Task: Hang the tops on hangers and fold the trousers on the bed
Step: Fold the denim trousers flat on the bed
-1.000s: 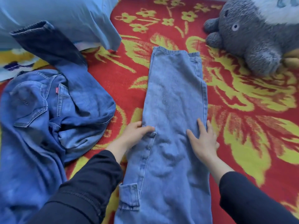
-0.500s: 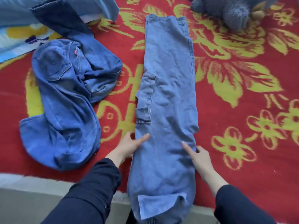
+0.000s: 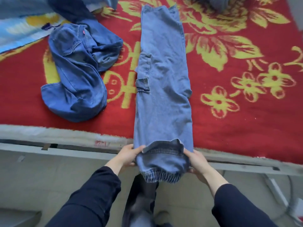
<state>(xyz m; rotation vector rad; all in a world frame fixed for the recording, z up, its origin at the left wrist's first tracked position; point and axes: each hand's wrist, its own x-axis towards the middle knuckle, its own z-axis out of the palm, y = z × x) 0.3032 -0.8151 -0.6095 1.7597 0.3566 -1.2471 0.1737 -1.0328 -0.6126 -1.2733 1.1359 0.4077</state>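
Note:
A pair of light blue jeans [image 3: 164,79] lies lengthwise on the bed, folded leg on leg, its near end hanging over the bed's edge. My left hand [image 3: 129,155] grips the left side of that near end, and my right hand [image 3: 196,161] grips the right side. The elastic waistband hangs just below my hands, and a fold of denim curls up between them. A second, darker pair of jeans [image 3: 78,74] lies crumpled on the bed to the left.
The bed is covered by a red blanket with yellow flowers [image 3: 237,112]. A light blue pillow [image 3: 23,18] lies at the far left, a grey plush toy [image 3: 218,4] at the top edge. The bed frame's rail [image 3: 65,149] runs across below.
Both hands slid from the middle of the light jeans down to the near end and took hold of it. The view tilted down and back toward the bed's edge.

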